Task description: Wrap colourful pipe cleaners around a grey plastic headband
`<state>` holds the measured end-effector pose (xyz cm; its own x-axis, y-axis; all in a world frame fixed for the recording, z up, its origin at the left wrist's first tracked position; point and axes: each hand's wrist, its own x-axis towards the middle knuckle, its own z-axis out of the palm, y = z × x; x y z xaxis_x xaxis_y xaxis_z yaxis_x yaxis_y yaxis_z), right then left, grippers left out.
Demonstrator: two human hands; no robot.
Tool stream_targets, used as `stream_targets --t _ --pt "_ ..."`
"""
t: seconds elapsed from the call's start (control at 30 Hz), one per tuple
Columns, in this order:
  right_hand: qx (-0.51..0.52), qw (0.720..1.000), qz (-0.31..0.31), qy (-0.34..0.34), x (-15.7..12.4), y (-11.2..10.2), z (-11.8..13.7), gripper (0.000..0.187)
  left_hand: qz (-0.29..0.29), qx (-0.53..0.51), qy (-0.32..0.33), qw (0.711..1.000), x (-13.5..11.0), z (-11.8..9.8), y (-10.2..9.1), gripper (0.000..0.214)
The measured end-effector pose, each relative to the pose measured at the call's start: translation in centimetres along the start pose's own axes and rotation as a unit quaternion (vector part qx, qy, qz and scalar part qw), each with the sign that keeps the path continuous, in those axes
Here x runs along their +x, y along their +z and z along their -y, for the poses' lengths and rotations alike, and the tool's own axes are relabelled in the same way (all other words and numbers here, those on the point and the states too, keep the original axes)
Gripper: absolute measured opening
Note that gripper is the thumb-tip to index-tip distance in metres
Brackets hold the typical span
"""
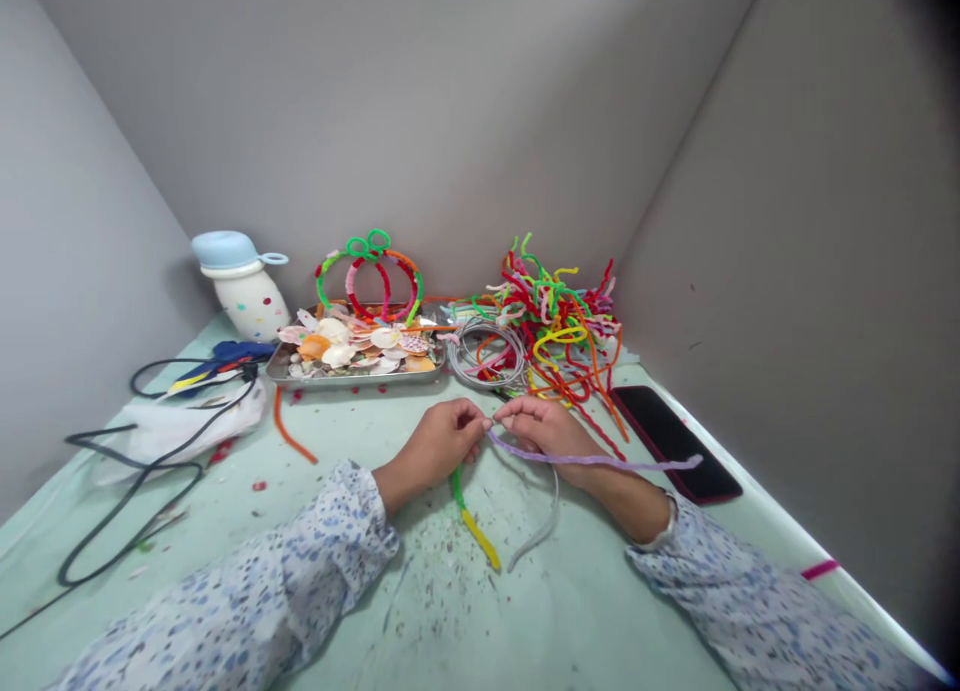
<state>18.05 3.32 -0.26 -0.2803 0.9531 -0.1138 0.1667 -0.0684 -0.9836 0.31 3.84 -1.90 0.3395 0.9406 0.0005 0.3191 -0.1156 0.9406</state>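
My left hand [450, 436] and my right hand [544, 431] meet above the middle of the table, fingertips almost touching. A lilac pipe cleaner [600, 460] runs from the pinched fingertips across my right wrist, its free end near the phone. Both hands are closed at its near end. Below my left hand hangs a strand wrapped in green and yellow pipe cleaner [480, 539], its upper part hidden in the fingers. A grey wire [541, 531] curves down from under my right hand to the tabletop. Whether wire and strand are one piece, I cannot tell.
Behind the hands stands a metal tray [360, 379] of seashells, with pipe-cleaner hoops [382, 276] upright at its back. A coil of grey wire [487, 356] and a heap of pipe cleaners [559, 311] lie beside it. A bottle [251, 296], black cable [150, 466] and phone [675, 441] flank them.
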Motion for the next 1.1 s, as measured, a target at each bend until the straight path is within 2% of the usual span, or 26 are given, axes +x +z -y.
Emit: stream_targets --t 0.2,0.43,0.57,0.67,0.9,1.1 --pt "-0.029 1.0 0.011 -0.004 0.0 -0.3 0.0 0.021 -0.022 0.114 0.027 0.993 -0.4 -0.7 -0.1 0.021" --pt "-0.009 1.0 0.017 0.005 0.2 -0.1 0.0 0.02 -0.063 0.278 0.104 0.953 -0.9 -1.4 -0.2 0.018" --pt "-0.003 1.0 0.02 -0.008 0.4 -0.1 -0.4 0.02 -0.064 0.324 0.112 0.937 -0.9 -1.2 -0.1 0.02" --pt "0.007 1.0 0.024 0.003 0.4 -0.1 -0.3 0.022 -0.071 0.309 0.104 0.943 -1.0 -1.1 -0.1 0.019" --pt "0.032 0.999 0.017 0.013 0.2 0.1 0.1 0.019 -0.069 0.166 0.065 0.982 -0.6 -0.9 -0.3 0.021" --pt "0.038 0.999 0.025 0.011 0.5 0.1 -0.2 0.021 -0.071 0.193 0.083 0.975 -0.6 -0.7 -0.3 0.016"
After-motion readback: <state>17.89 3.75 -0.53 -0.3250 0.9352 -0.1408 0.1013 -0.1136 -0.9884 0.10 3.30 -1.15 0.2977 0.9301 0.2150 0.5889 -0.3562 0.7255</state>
